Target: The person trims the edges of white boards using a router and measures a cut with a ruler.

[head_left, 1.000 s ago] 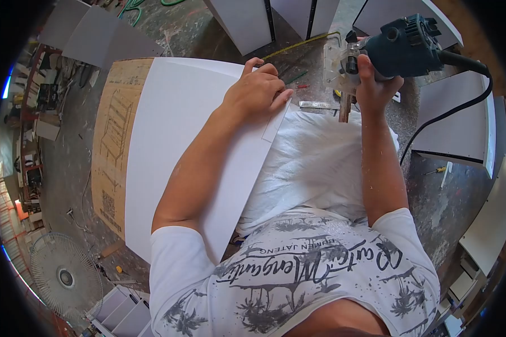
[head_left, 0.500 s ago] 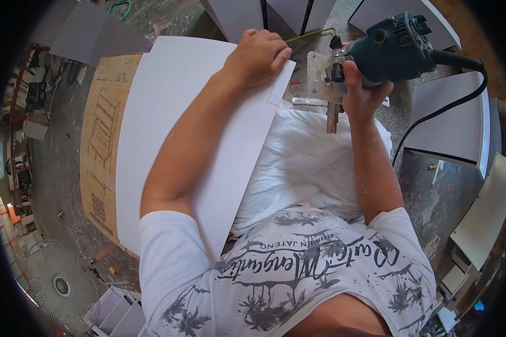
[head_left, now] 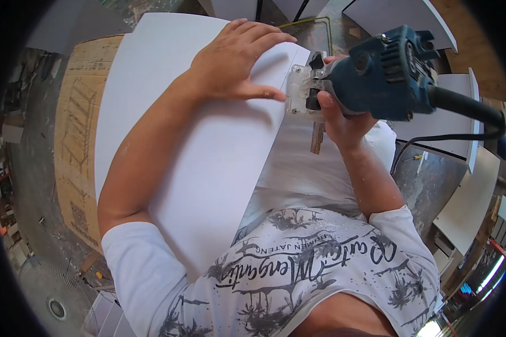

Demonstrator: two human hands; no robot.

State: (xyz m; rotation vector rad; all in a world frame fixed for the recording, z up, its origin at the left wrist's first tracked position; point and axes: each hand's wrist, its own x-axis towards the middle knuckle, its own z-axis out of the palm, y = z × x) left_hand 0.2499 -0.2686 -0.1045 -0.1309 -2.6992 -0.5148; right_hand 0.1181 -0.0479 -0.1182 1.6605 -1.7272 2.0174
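My right hand [head_left: 346, 121] is wrapped round a dark blue power tool [head_left: 371, 76], held sideways, with a clear base plate [head_left: 299, 92] facing left. That base plate is at the right edge of a large white panel [head_left: 208, 163]; whether they touch I cannot tell. A brown wooden strip [head_left: 317, 139] hangs below the base. My left hand [head_left: 244, 64] lies on the panel near its far right corner, fingers spread and holding nothing. Part of the panel's corner is hidden by the hand. Under the panel's left side shows brown cardboard [head_left: 81, 135].
White cloth [head_left: 303, 168] covers my lap. The tool's black cable [head_left: 433, 137] loops at the right. Grey-white panels [head_left: 447, 121] stand at the right and back. A fan [head_left: 56, 306] is at the lower left, and a yellow tape measure [head_left: 329, 33] lies beyond the tool.
The tool in my right hand has come left to the panel's edge. My left hand has moved left and its fingers have spread on the panel. The panel now appears farther left.
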